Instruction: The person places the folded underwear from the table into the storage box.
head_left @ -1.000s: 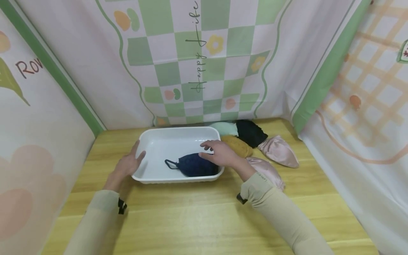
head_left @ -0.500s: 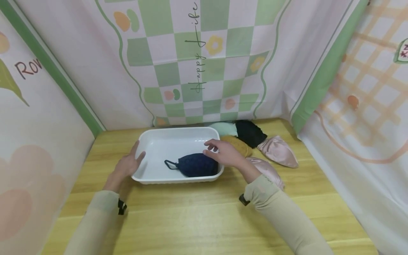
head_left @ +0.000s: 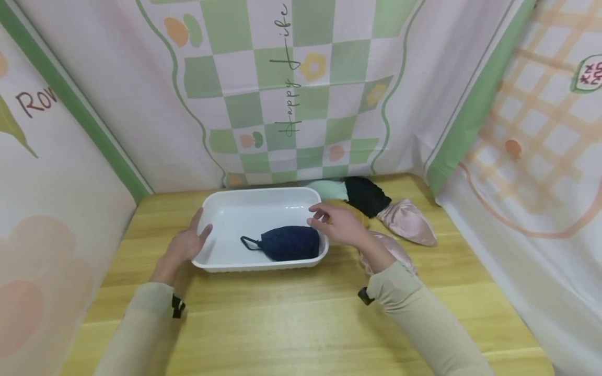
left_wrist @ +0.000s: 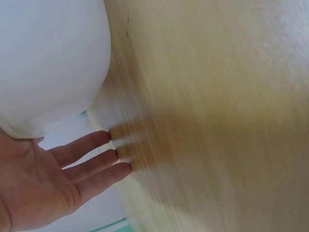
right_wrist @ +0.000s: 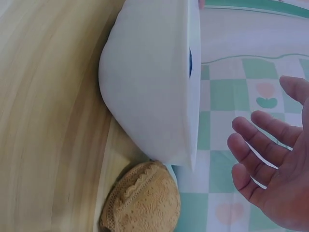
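Note:
A white rectangular tray sits on the table. Inside it, toward the right end, lies a navy folded bra with its strap loop pointing left. My left hand rests against the tray's left rim, thumb over the edge; in the left wrist view three straight fingers extend down outside the tray to the tabletop. My right hand hovers over the right rim with loosely bent fingers and nothing in them. Beside the tray, a mustard lace bra lies partly hidden under that hand in the head view.
At the tray's right are a mint bra, a black bra and two pink satin ones, the farther pink bra and the nearer pink bra. Printed curtains enclose the wooden table behind and at both sides.
My right hand has drawn back rightward from over the navy bra to the tray's right rim. My left hand stays on the left rim, and the bra lies still in the tray.

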A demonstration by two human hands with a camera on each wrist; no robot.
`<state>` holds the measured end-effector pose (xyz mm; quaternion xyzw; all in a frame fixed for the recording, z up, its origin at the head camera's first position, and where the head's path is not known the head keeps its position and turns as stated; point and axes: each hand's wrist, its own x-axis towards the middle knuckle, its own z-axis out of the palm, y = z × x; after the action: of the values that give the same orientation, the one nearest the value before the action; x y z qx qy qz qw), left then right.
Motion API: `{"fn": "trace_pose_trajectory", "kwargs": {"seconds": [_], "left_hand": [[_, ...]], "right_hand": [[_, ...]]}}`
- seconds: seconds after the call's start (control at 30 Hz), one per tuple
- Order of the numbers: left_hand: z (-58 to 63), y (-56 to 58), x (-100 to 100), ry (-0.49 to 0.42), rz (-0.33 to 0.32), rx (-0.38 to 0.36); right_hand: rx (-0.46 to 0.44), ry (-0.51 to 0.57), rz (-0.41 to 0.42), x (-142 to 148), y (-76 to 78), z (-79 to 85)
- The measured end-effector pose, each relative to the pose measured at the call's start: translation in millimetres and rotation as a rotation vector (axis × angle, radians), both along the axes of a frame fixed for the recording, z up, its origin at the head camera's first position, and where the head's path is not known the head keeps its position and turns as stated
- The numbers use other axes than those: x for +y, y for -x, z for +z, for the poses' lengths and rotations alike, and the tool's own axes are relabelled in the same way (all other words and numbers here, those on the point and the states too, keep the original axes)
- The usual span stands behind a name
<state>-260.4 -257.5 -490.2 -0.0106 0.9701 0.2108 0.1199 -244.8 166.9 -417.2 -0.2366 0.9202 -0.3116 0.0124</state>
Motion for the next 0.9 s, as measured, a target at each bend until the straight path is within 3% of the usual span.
{"fn": "trace_pose_trajectory", "kwargs": {"seconds": [0.6,0.9], "left_hand": [[-2.0,-0.6,0,0.003,-0.003,0.014],[-1.6,0.1,-1,0.005,-0.006,0.014]], "right_hand": [[0.017,0.062,-0.053,30,-12.4,0.9],[-0.015,0.057,-0.108,43,-25.8,11.8]]}}
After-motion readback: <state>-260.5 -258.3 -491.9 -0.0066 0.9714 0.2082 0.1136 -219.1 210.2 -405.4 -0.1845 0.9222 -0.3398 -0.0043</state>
